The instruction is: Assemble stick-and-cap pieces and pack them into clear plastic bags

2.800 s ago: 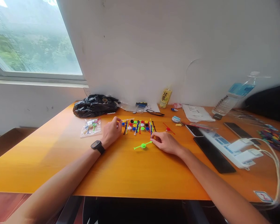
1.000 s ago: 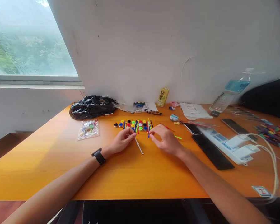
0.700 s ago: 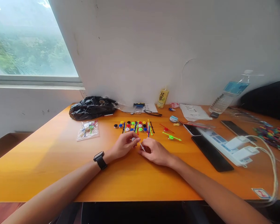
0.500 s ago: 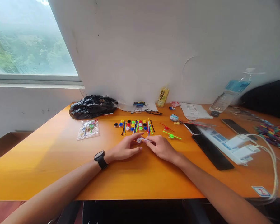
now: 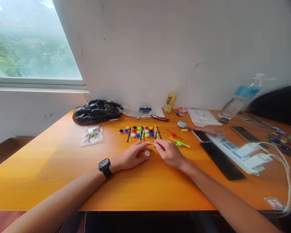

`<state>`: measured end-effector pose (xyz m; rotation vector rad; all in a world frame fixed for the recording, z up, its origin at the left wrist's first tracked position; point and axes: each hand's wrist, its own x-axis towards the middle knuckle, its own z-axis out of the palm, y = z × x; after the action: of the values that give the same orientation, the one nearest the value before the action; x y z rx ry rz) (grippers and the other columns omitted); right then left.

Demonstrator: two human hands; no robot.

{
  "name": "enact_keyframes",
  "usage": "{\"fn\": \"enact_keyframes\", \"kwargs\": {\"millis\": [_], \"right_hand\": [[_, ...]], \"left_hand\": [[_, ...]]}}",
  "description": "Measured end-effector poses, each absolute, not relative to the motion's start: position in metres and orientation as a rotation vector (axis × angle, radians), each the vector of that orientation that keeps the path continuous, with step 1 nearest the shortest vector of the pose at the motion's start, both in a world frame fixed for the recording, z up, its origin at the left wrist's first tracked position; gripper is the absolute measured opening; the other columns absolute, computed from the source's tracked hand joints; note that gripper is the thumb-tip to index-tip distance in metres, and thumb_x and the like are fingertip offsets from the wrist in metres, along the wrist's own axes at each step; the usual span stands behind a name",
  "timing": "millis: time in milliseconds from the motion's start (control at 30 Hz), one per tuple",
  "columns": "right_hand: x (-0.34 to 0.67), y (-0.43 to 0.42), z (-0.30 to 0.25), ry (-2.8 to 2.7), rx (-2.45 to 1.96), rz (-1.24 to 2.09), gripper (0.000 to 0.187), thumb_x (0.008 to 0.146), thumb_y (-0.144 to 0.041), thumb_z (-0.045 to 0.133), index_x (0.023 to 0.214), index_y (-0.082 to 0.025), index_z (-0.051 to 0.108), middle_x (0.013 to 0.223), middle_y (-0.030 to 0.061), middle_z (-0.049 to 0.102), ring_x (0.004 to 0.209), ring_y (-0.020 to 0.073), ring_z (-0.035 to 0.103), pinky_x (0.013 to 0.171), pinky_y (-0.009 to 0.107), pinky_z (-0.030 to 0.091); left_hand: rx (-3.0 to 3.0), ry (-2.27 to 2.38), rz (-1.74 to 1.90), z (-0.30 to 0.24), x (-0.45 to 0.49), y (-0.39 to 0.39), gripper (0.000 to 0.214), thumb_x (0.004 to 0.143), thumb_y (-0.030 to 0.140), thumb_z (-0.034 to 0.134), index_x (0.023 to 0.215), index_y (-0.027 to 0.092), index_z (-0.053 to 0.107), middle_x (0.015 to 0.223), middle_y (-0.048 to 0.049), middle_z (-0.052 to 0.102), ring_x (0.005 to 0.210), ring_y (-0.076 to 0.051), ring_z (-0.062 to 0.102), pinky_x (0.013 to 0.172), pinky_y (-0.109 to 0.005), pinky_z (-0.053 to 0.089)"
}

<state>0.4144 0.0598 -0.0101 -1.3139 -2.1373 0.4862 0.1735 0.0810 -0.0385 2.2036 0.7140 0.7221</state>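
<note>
My left hand (image 5: 133,155) reaches in from the left, holding a small white round piece (image 5: 147,153) at the tips of its thumb and fingers. Just right of it, my right hand (image 5: 169,152) pinches a thin white stick (image 5: 150,143) that points left, over the left fingertips. The stick and the round piece are apart. Behind both hands lie several coloured round pieces (image 5: 146,131) in rows, with coloured arrow sticks (image 5: 156,131) among them. Right of these are a green arrow spinner (image 5: 179,143) and a red one (image 5: 174,135).
A clear bag of coloured parts (image 5: 92,135) and a black plastic bag (image 5: 97,112) lie to the left. On the right are a phone (image 5: 201,136), a dark flat slab (image 5: 221,161), a power strip (image 5: 229,150) with white cables, and a tilted water bottle (image 5: 240,100).
The white round piece has moved down toward me in my left hand. My right hand has shifted the white stick away from it, slightly up.
</note>
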Motion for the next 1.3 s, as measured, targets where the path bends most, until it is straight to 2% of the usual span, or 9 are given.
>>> {"fn": "enact_keyframes", "kwargs": {"millis": [133, 267, 333, 500, 633, 767, 1133, 1300], "right_hand": [[0.414, 0.058, -0.011, -2.145, -1.25, 0.529, 0.02, 0.105, -0.027, 0.043, 0.094, -0.023, 0.059, 0.076, -0.0012, 0.061, 0.068, 0.0171, 0.054, 0.066, 0.03, 0.033], [0.414, 0.058, -0.019, -2.048, -1.203, 0.62, 0.012, 0.103, -0.022, 0.041, 0.111, -0.024, 0.051, 0.076, -0.0029, 0.058, 0.066, 0.0182, 0.052, 0.067, 0.03, 0.035], [0.412, 0.058, -0.024, -2.056, -1.145, 0.668, 0.012, 0.103, -0.02, 0.04, 0.11, -0.024, 0.049, 0.081, -0.0019, 0.059, 0.069, 0.0183, 0.053, 0.069, 0.03, 0.038], [0.407, 0.057, -0.03, -2.174, -1.021, 0.691, 0.014, 0.103, -0.017, 0.044, 0.111, -0.024, 0.054, 0.09, 0.0008, 0.063, 0.079, 0.0181, 0.058, 0.075, 0.03, 0.043], [0.408, 0.058, -0.027, -2.18, -1.045, 0.67, 0.019, 0.103, -0.019, 0.046, 0.119, -0.025, 0.054, 0.086, -0.0006, 0.062, 0.074, 0.0174, 0.056, 0.071, 0.029, 0.041], [0.414, 0.061, -0.025, -2.148, -1.103, 0.604, 0.016, 0.103, -0.021, 0.048, 0.118, -0.025, 0.054, 0.086, -0.0008, 0.06, 0.074, 0.0175, 0.056, 0.07, 0.029, 0.041], [0.416, 0.064, -0.025, -2.172, -1.113, 0.601, 0.022, 0.104, -0.021, 0.045, 0.123, -0.024, 0.054, 0.08, -0.0033, 0.055, 0.067, 0.0158, 0.051, 0.068, 0.029, 0.038], [0.416, 0.064, -0.026, -2.204, -1.119, 0.616, 0.014, 0.103, -0.022, 0.048, 0.113, -0.023, 0.058, 0.076, -0.0035, 0.055, 0.063, 0.0149, 0.049, 0.063, 0.028, 0.037]], "left_hand": [[2.341, 0.744, 0.763, -0.035, 0.173, 0.08, 0.035, 0.097, 0.029, 0.069, 0.131, 0.024, 0.065, 0.121, -0.0086, 0.071, 0.111, -0.023, 0.066, 0.099, -0.036, 0.055], [2.274, 0.813, 0.872, -0.033, 0.173, 0.081, 0.051, 0.094, 0.034, 0.073, 0.142, 0.023, 0.058, 0.11, -0.0067, 0.071, 0.095, -0.019, 0.066, 0.086, -0.031, 0.055], [2.266, 0.837, 0.929, -0.031, 0.173, 0.08, 0.051, 0.094, 0.035, 0.072, 0.141, 0.022, 0.058, 0.106, -0.0058, 0.071, 0.091, -0.018, 0.066, 0.082, -0.03, 0.054], [2.282, 0.825, 0.945, -0.022, 0.174, 0.077, 0.014, 0.097, 0.026, 0.065, 0.108, 0.02, 0.071, 0.087, -0.0009, 0.069, 0.076, -0.013, 0.059, 0.073, -0.025, 0.047], [2.243, 0.874, 0.993, -0.022, 0.172, 0.078, 0.017, 0.096, 0.022, 0.06, 0.108, 0.019, 0.072, 0.081, 0.0005, 0.066, 0.069, -0.012, 0.052, 0.065, -0.023, 0.043], [2.25, 0.944, 0.949, -0.024, 0.17, 0.081, 0.014, 0.096, 0.025, 0.06, 0.095, 0.018, 0.073, 0.076, 0.0005, 0.066, 0.066, -0.011, 0.052, 0.064, -0.024, 0.042], [2.261, 1.018, 0.969, -0.025, 0.169, 0.083, 0.011, 0.093, 0.023, 0.063, 0.091, 0.019, 0.073, 0.079, 0.0007, 0.07, 0.065, -0.011, 0.054, 0.064, -0.024, 0.041], [2.261, 1.01, 0.969, -0.024, 0.169, 0.082, 0.011, 0.093, 0.023, 0.063, 0.09, 0.019, 0.073, 0.077, 0.0005, 0.069, 0.065, -0.012, 0.054, 0.063, -0.024, 0.041]]}}
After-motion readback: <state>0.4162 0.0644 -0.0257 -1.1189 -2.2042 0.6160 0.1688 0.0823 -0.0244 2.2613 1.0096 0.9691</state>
